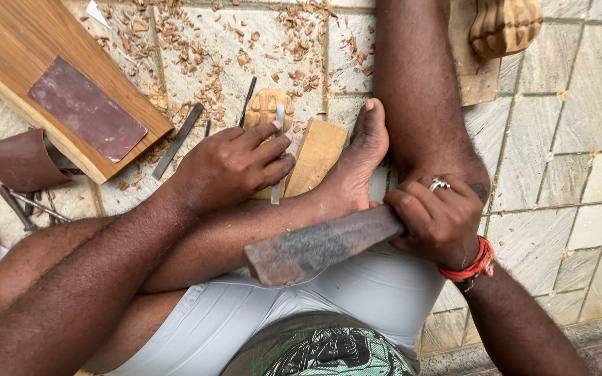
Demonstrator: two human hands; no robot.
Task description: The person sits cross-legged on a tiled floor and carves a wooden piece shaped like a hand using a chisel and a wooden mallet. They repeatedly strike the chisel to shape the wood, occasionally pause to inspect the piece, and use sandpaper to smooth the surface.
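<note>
My left hand reaches across my folded leg and grips a thin metal chisel, its blade running down past my fingers, over a small wooden block. A carved wooden piece lies just beyond that hand. My right hand, with a ring and a red wristband, holds one end of a long dark sharpening stone that rests across my shin. My bare foot lies between the two hands.
A wooden plank with a sheet of dark sandpaper lies at upper left, a curled sandpaper piece beside it. Metal chisels and wood shavings scatter the tiled floor. Another carved wooden piece sits top right.
</note>
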